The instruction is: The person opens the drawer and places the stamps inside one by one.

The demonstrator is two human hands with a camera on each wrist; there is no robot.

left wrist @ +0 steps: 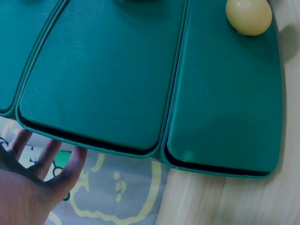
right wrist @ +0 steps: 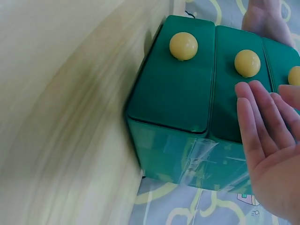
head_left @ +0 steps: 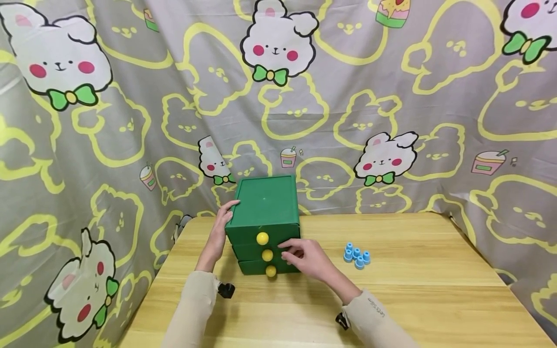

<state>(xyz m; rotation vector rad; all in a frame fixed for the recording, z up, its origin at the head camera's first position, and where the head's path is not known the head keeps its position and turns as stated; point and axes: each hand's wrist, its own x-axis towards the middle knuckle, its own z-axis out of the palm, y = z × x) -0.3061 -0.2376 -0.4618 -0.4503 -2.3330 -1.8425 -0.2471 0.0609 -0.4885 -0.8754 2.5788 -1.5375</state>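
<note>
A green three-drawer cabinet point(head_left: 263, 205) with round yellow knobs on its drawer fronts stands toward the back of the table. My left hand point(head_left: 219, 237) rests against the cabinet's left side, its fingertips near the top edge. In the left wrist view, the left fingers point(left wrist: 70, 171) reach along that side, spread apart. My right hand point(head_left: 310, 258) is before the right part of the drawer fronts, beside the middle knob point(head_left: 267, 255). In the right wrist view its fingers point(right wrist: 260, 112) extend toward the middle and top drawers and hold nothing. Whether they touch the front I cannot tell.
Several small light-blue cup-shaped pieces point(head_left: 357, 253) stand in a cluster on the wooden table point(head_left: 413, 270), right of the cabinet. A patterned grey curtain point(head_left: 330, 121) hangs behind and to both sides. Clear tape point(right wrist: 199, 154) crosses the cabinet's right side.
</note>
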